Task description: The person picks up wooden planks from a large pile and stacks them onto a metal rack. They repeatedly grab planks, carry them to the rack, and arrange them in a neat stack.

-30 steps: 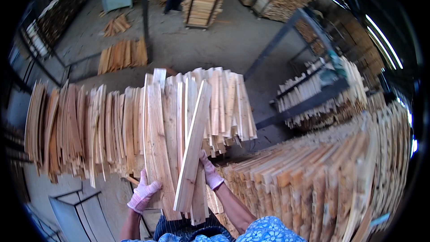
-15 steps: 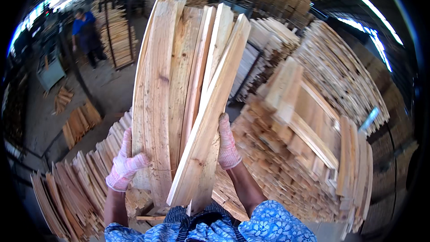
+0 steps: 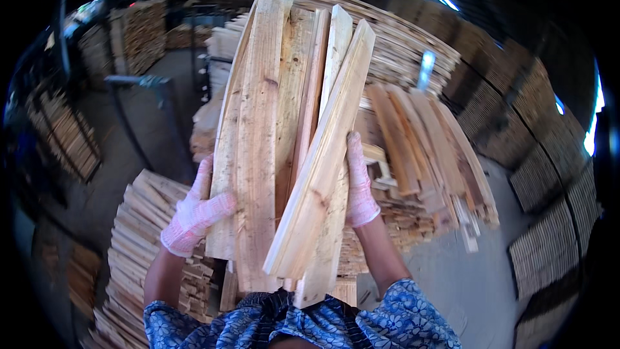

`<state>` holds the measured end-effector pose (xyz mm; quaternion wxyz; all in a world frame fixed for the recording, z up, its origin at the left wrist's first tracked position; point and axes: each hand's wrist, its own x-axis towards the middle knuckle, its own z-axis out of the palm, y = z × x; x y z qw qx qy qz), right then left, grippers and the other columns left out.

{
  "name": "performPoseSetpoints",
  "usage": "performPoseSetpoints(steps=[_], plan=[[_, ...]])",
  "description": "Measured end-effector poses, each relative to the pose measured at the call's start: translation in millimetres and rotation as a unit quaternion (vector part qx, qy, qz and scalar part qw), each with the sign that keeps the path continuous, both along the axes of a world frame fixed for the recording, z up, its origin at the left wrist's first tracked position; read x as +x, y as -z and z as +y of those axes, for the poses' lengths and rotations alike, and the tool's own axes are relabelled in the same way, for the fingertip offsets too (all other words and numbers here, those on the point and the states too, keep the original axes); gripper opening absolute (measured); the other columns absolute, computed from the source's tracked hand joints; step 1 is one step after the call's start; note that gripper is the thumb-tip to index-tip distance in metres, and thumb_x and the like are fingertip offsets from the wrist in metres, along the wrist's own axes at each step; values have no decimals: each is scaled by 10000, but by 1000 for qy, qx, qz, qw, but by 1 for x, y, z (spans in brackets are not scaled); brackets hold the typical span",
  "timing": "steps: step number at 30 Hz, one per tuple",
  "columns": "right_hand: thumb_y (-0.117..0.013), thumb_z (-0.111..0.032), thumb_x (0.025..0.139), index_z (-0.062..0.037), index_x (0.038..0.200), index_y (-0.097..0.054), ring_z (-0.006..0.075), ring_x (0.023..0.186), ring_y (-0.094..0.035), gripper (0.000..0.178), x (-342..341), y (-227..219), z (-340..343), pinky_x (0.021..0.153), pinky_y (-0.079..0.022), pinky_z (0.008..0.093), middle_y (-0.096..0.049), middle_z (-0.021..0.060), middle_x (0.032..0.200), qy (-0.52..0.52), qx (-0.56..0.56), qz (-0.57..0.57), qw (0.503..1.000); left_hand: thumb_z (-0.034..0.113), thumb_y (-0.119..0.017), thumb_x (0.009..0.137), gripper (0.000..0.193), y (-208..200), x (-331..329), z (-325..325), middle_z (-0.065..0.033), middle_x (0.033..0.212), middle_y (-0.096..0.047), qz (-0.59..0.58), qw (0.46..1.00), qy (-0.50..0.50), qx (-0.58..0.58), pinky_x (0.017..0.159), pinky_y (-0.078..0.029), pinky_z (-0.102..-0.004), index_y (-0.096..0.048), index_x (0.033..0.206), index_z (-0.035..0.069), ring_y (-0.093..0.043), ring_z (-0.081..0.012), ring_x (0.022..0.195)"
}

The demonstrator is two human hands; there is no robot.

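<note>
An armful of several long wooden boards [image 3: 258, 148] stands upright in front of my body, fanned slightly at the top. My left hand [image 3: 197, 213], in a pinkish-white knit glove, clasps the bundle's left side with the thumb across its front. On the opposite side my right hand [image 3: 361, 184], gloved alike, presses against the outer edge. One board [image 3: 323, 155] slants across the front of the others, from upper right to lower left. The fingers behind the boards are hidden.
Just beyond the bundle to the right is a stack with loose boards [image 3: 420, 148] on top. Another board stack [image 3: 148, 239] is low on the left. Tall stacks [image 3: 542, 181] line the right side. A dark metal frame [image 3: 139, 84] stands on the left.
My view and body have turned to the right, carrying the boards along. The stack with loose boards now sits behind the bundle, and the person at the left is no longer visible. Both hands keep their grip.
</note>
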<state>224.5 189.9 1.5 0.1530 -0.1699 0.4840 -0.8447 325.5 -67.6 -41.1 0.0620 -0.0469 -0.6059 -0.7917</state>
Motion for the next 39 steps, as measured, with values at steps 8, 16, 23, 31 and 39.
performPoseSetpoints(steps=[8,16,23,31,39], plan=[[-612,-668,885,-73,1468,-453,244,1187,-601,847,-1,-43,129,1046,-510,393,-578,135,1359,185,30,18,982,519,-805,789,1256,-46,-91,111,-230,1461,-446,26,980,184,-74,1116,-369,-334,-20,1555,-93,-442,-246,1356],[-640,-641,885,-99,1322,-631,238,1120,-661,696,-95,-113,315,977,-548,410,-678,156,1220,96,108,-108,984,516,-819,790,1209,-85,-169,261,-248,1271,-605,41,932,361,20,882,-583,-365,-110,1462,-196,-675,-212,1066],[-619,-636,901,-63,1455,-497,241,1334,-507,807,-209,-130,388,1132,-369,360,-551,161,1426,143,654,147,728,803,-570,795,1129,-105,-255,352,-345,1433,-437,182,849,142,-476,1088,-411,-431,-409,1362,-161,-504,-387,1309],[-556,-654,938,-52,1512,-420,173,1417,-398,843,-160,-121,382,1182,-266,290,-442,73,1546,185,677,96,706,819,-550,798,1211,-66,-295,358,-362,1591,-141,89,887,129,-435,1195,-276,-414,-214,1529,-86,-247,-413,1489],[-451,-640,955,-173,1529,-407,257,1300,-533,741,-185,-130,399,1055,-411,337,-508,72,1501,180,769,175,588,820,-475,821,1109,-51,-306,346,-312,1599,-207,60,870,129,-473,1202,-249,-394,-265,1543,5,-236,-395,1500]])
